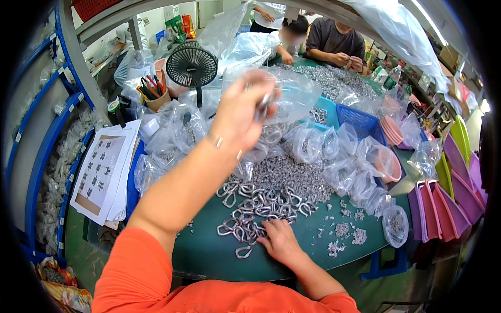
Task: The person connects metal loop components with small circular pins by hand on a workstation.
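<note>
My left hand [242, 107] is raised over the bench, blurred by motion, its fingers curled around grey metal pieces that look like rope thimbles [264, 106]. A clear plastic bag [297, 94] spreads right behind it. Below lies a loose heap of silvery teardrop-shaped thimbles [250, 206] on the green table [203, 255]. My right hand [282, 241] rests at the heap's near right edge, palm down, thumb and fingers apart, fingertips touching some thimbles. One thimble [243, 252] lies by itself nearest me.
Behind the heap is a mound of small metal parts [292, 175], ringed by filled clear bags [360, 177]. A black fan [191, 65], a pot of pliers [156, 96] and papers [99, 177] stand left. Blue baskets [360, 122] and stacked coloured bins [443, 208] are right. Two co-workers sit opposite.
</note>
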The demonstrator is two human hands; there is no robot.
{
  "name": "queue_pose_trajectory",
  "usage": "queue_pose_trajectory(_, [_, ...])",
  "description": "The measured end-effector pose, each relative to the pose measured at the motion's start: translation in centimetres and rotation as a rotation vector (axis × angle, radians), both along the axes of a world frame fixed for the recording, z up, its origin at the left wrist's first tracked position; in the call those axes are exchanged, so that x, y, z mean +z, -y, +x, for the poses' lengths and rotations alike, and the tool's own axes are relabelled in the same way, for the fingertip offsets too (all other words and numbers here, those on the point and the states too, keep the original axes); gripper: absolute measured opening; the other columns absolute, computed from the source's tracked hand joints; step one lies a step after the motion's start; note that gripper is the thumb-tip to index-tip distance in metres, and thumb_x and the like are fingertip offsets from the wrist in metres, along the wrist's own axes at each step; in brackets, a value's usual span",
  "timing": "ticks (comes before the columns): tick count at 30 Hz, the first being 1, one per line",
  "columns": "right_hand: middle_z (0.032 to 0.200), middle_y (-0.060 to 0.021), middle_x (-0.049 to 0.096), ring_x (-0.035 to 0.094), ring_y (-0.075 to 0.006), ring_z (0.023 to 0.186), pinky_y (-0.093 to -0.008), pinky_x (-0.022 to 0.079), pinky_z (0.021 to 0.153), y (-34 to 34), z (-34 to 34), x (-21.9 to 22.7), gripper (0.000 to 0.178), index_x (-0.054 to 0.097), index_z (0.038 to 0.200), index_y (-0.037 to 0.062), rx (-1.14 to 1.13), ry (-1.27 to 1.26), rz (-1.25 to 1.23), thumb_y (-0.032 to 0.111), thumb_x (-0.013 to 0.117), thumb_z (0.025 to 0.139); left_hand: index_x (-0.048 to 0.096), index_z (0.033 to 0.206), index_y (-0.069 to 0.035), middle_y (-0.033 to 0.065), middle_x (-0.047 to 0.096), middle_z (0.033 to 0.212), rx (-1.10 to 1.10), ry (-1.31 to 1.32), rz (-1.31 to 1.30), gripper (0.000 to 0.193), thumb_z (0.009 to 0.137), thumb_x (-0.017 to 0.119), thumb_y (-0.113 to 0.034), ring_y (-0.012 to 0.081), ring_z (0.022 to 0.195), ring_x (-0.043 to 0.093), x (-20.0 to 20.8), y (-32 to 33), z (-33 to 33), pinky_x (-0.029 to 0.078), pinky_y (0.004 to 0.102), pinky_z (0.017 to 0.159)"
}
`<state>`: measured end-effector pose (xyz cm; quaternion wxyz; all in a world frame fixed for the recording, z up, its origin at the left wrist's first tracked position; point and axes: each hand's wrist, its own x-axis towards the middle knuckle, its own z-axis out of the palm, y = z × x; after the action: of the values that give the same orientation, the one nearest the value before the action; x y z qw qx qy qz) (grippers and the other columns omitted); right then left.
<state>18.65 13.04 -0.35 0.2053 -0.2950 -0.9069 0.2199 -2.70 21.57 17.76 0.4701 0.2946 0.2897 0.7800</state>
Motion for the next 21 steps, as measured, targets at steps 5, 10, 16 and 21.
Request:
queue_pose_trajectory(5, [0.084,-0.0124,0.053,0.049,-0.0324,0.079,-0.0374,0.042,0.070,0.3,0.8,-0.1,0.023,0.057,0.090,0.0013,0.027,-0.012,-0.052,0.009,0.066,0.070,0.060,0.088,-0.002,0.0112,0.062,0.086,0.553,-1.301,-0.005,0.017,0.071,0.060,-0.006,0.0209,0.077,0.060,-0.1,-9.8,-3.8,0.048,0.0303,0.070])
queue_pose_trajectory(10, [0.075,-0.0106,0.053,0.052,-0.0243,0.068,-0.0318,0.044,0.062,0.2,2.3,-1.1,0.017,0.058,0.087,0.0013,0.000,-0.158,-0.249,0.007,0.065,0.073,0.062,0.077,-0.001,0.0166,0.061,0.075,-0.039,-1.969,-0.131,0.019,0.075,0.059,-0.020,0.0288,0.076,0.059,-5.6,-8.8,-6.4,0.046,0.0345,0.071])
queue_pose_trajectory(16, [0.074,-0.0105,0.055,0.054,-0.0184,0.062,-0.0282,0.044,0.057,-0.4,4.1,0.4,0.014,0.059,0.086,-0.0008,-0.211,-0.162,-0.558,0.007,0.063,0.075,0.056,0.071,0.001,0.0181,0.056,0.070,-0.022,-2.040,-0.040,0.037,0.080,0.059,-0.034,0.0299,0.062,0.051,-4.4,-4.4,-4.2,0.042,0.0360,0.060])
queue_pose_trajectory(21, [0.074,-0.0088,0.055,0.053,-0.0164,0.060,-0.0276,0.043,0.055,-0.9,4.8,0.7,0.014,0.061,0.083,-0.0004,-0.255,-0.218,-0.501,0.008,0.065,0.074,0.054,0.074,-0.002,0.0112,0.054,0.070,0.631,-1.704,0.580,0.014,0.076,0.065,-0.011,0.0210,0.057,0.050,-3.5,-0.3,-1.2,0.041,0.0285,0.053])
